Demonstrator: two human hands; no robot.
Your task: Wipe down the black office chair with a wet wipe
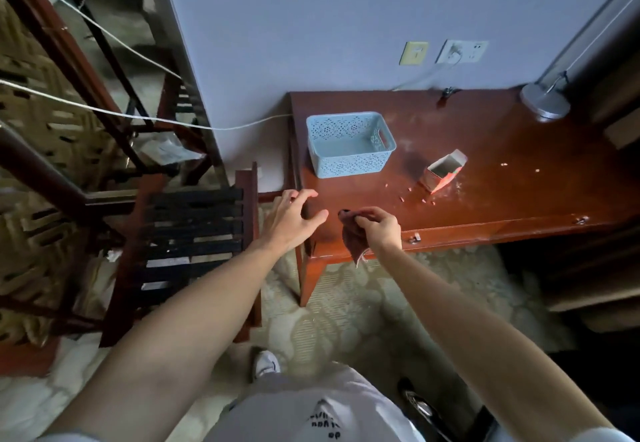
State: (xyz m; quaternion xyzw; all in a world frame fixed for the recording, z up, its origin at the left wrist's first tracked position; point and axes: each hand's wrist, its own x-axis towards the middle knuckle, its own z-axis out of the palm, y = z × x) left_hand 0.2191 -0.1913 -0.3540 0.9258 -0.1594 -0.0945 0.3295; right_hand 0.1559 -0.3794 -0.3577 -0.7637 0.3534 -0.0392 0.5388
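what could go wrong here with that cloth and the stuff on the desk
The right hand pinches a dark cloth over the desk edge; a sweep could scatter the crumbs onto the carpet or tip the open carton. The left hand hovers open near the desk corner and could knock it.

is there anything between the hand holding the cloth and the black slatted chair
Yes. The right hand pinches the dark cloth over the wooden desk's front corner. The open left hand hovers between it and the black slatted chair to the left.
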